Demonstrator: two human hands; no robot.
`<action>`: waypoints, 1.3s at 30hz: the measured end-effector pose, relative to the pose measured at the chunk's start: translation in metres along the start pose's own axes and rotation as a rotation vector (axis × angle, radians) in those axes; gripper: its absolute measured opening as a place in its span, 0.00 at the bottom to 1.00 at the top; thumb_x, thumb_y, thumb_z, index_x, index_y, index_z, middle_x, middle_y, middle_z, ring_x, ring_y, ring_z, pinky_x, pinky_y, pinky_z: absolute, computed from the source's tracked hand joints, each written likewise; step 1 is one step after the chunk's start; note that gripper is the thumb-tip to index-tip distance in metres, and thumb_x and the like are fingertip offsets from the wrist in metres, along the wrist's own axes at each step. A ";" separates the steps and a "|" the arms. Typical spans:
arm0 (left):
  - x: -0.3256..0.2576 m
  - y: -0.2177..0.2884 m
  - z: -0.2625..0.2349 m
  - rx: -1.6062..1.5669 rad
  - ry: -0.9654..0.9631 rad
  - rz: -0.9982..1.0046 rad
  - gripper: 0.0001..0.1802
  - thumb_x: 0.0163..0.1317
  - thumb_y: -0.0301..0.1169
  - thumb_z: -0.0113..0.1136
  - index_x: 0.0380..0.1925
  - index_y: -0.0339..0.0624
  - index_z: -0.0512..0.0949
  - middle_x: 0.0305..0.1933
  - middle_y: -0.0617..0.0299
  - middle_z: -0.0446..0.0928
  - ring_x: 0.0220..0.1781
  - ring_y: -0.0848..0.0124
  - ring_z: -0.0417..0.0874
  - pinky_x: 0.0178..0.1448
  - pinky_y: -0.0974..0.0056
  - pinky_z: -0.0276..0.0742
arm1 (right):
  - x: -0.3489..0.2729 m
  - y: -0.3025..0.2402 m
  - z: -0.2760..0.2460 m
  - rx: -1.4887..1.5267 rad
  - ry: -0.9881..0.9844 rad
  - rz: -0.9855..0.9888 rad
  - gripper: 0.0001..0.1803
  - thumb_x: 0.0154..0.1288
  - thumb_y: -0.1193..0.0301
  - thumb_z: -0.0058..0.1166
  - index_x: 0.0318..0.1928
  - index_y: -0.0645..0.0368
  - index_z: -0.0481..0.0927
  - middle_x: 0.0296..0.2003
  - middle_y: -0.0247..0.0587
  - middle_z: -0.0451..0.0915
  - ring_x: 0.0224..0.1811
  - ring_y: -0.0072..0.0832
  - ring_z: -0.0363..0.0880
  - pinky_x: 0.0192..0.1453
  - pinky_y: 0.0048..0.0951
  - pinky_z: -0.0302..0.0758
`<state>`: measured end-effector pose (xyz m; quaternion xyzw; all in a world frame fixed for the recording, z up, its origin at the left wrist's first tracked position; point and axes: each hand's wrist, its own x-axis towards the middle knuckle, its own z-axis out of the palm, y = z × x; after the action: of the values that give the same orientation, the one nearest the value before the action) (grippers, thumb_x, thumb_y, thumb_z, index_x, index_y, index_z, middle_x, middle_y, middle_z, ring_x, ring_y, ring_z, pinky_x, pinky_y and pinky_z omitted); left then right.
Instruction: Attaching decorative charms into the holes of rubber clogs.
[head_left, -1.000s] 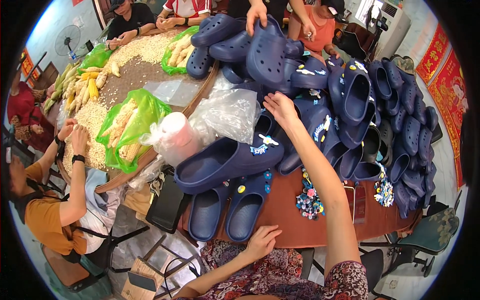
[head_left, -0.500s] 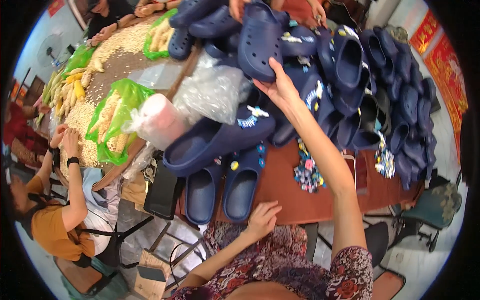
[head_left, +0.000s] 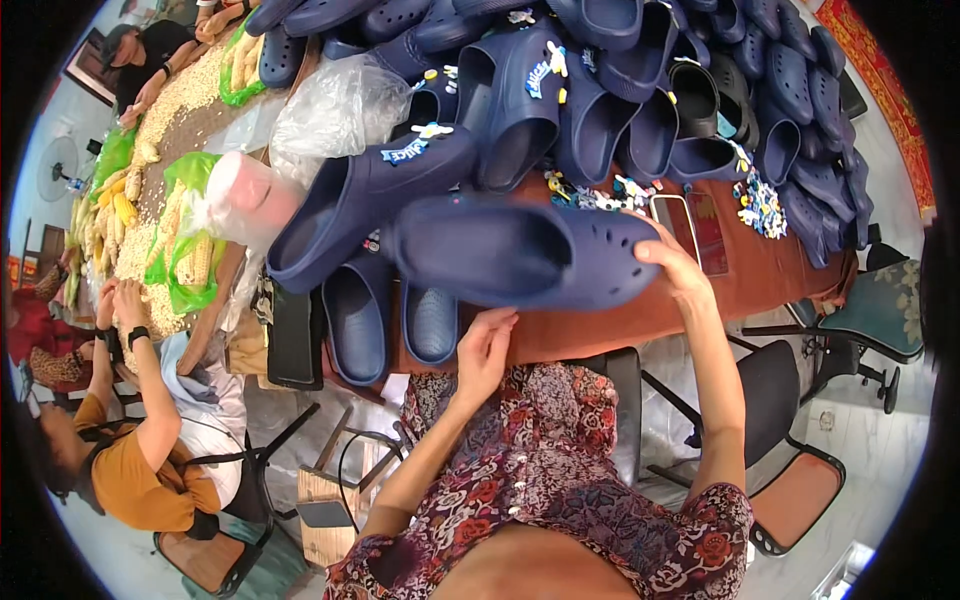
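Note:
My right hand (head_left: 680,265) is closed on the perforated toe of a navy clog (head_left: 520,250), holding it sideways above the near table edge with its opening toward me. Just under the clog's lower side is my left hand (head_left: 485,350), fingers loosely extended with nothing in them; whether the fingertips touch the clog I cannot tell. Behind the held clog's heel lies another clog (head_left: 375,185) with a blue lettered charm. Two navy clogs, a left one (head_left: 358,320) and a right one (head_left: 432,325), sit at the table's front edge, the right one partly covered by the held clog.
Piled navy clogs (head_left: 800,110) fill the table's back and right. Small shoe charms (head_left: 762,205) lie in heaps near a phone (head_left: 676,225). Leftward are a clear plastic bag (head_left: 335,110), a pink wrapped roll (head_left: 250,195), and corn in green bags (head_left: 185,255). A co-worker (head_left: 140,460) handles kernels.
My right hand has brought the clog from the far pile toward me and turned it sideways. My left hand has come up beside it. The view has tilted downward.

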<state>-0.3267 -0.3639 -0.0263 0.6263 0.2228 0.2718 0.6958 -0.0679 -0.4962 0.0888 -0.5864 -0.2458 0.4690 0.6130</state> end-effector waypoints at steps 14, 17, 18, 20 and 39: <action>-0.049 -0.011 -0.041 -0.587 -0.392 -0.357 0.45 0.60 0.58 0.55 0.65 0.32 0.60 0.65 0.53 0.66 0.67 0.66 0.66 0.70 0.60 0.60 | 0.043 -0.014 -0.029 -0.533 -0.344 0.187 0.39 0.49 0.52 0.65 0.57 0.65 0.74 0.53 0.43 0.75 0.57 0.30 0.70 0.65 0.29 0.62; -0.056 0.004 -0.041 -0.258 -0.298 -0.517 0.41 0.57 0.44 0.64 0.64 0.32 0.61 0.61 0.55 0.70 0.65 0.67 0.68 0.69 0.61 0.60 | 0.065 -0.029 0.034 -0.686 -0.204 0.188 0.38 0.54 0.47 0.61 0.57 0.64 0.74 0.53 0.45 0.75 0.57 0.32 0.72 0.63 0.30 0.65; -0.058 -0.007 -0.039 -0.326 -0.259 -0.513 0.33 0.57 0.35 0.64 0.59 0.32 0.66 0.53 0.55 0.75 0.55 0.66 0.76 0.61 0.61 0.71 | 0.082 -0.007 0.037 -0.673 -0.130 0.135 0.38 0.55 0.46 0.60 0.57 0.63 0.74 0.52 0.46 0.76 0.56 0.33 0.73 0.62 0.31 0.67; -0.059 -0.004 -0.032 -0.347 -0.268 -0.556 0.29 0.58 0.35 0.63 0.57 0.31 0.67 0.49 0.54 0.77 0.49 0.66 0.79 0.54 0.62 0.75 | 0.106 0.037 0.044 -0.674 0.017 0.016 0.37 0.57 0.45 0.58 0.56 0.63 0.74 0.51 0.49 0.77 0.54 0.36 0.76 0.60 0.34 0.69; -0.062 0.011 -0.014 -0.435 -0.022 -0.754 0.20 0.64 0.34 0.58 0.47 0.28 0.68 0.40 0.50 0.78 0.35 0.63 0.83 0.41 0.61 0.82 | 0.019 0.082 0.010 -0.836 0.714 -0.457 0.08 0.60 0.78 0.53 0.41 0.59 0.80 0.34 0.45 0.75 0.39 0.37 0.76 0.43 0.34 0.72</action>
<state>-0.3833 -0.3935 -0.0188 0.3430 0.3663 0.0326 0.8644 -0.0916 -0.4857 0.0079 -0.8316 -0.3083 -0.0375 0.4604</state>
